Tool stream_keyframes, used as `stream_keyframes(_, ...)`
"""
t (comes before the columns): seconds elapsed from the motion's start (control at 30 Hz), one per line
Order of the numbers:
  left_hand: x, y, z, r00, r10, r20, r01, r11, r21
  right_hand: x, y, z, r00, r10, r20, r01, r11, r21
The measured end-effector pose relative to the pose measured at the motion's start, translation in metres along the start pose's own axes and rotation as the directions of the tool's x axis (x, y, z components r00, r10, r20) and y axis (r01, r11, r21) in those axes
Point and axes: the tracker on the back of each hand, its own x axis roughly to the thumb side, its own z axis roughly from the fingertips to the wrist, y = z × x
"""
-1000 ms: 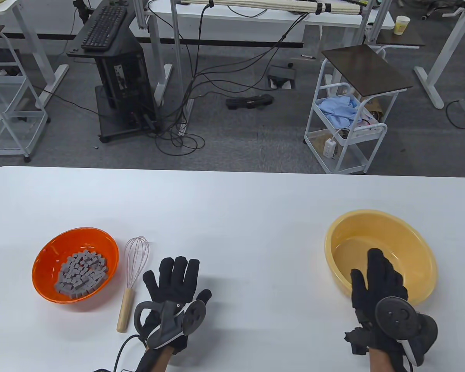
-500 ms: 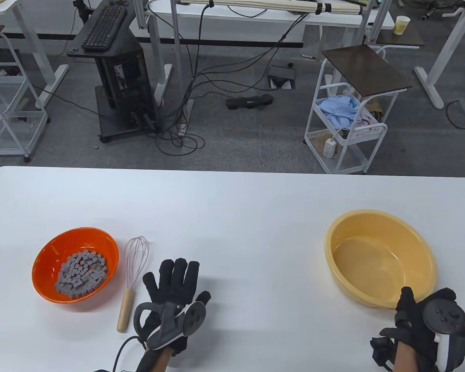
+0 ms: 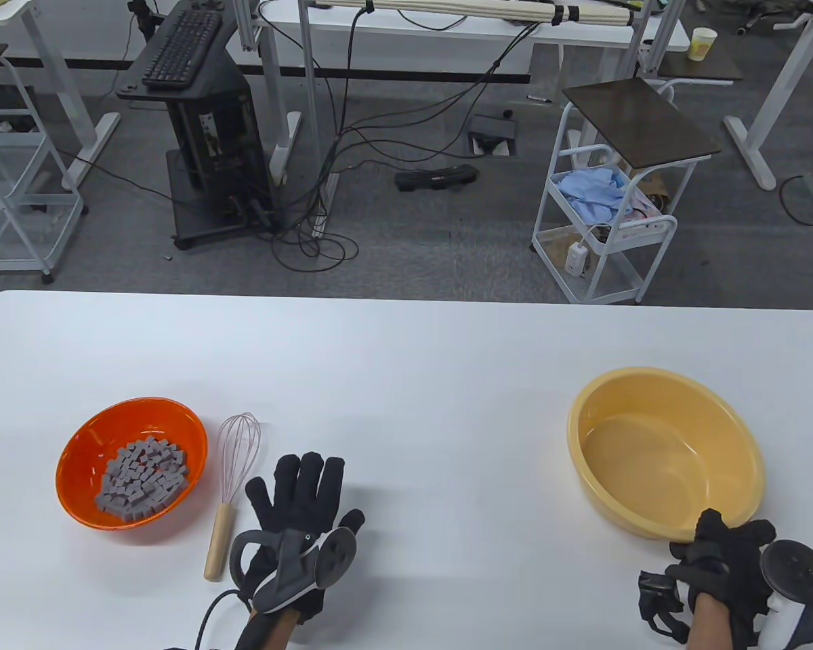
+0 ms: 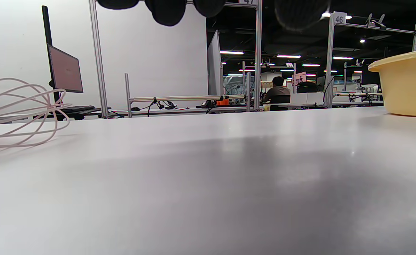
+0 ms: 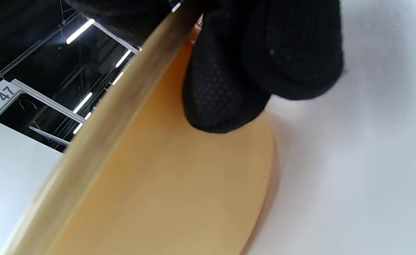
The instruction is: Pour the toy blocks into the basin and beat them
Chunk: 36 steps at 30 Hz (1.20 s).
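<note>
Task barely starting – nothing poured yet.
You're gripping the yellow basin (image 3: 664,447) rim w/ right hand (image 3: 725,562), fingers curled on it; left hand (image 3: 298,501) lying flat, fingers straight, beside whisk (image 3: 234,474); blocks (image 3: 143,477) sitting in orange bowl (image 3: 81,447).

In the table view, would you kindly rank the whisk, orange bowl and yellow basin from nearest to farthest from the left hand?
From the left hand:
1. Whisk, just to its left.
2. Orange bowl, farther left, beyond the whisk.
3. Yellow basin, far across the table on the right.

Glossy plastic basin (image 3: 664,447), wooden-handled wire whisk (image 3: 230,487)
</note>
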Motion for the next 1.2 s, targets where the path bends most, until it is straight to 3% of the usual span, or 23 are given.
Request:
stream_keyframes(0.17,0.001,0.001,-0.002,1.0,0.004,-0.001,-0.004,1.0,0.003,0.006,0.004,0.003,0.996,-0.046,0.072,0.047,0.999,-0.022)
stream_keyframes(0.37,0.0,0.0,-0.001,1.0,-0.003,0.004,0.003,1.0,-0.017,0.031,0.025,0.024,0.967,-0.17,0.189,0.149,0.981,0.122)
stream_keyframes(0.67,-0.013,0.002,-0.002,0.999,0.018,-0.04,-0.019,0.999,-0.033,0.062,0.077,0.072,0.917,-0.098,0.387,-0.029,0.95,0.311)
stream_keyframes(1.2,-0.04,0.005,-0.001,0.99,0.038,-0.133,-0.043,0.998,-0.037,0.057,0.126,0.105,0.906,-0.189,0.378,-0.049,0.842,0.538)
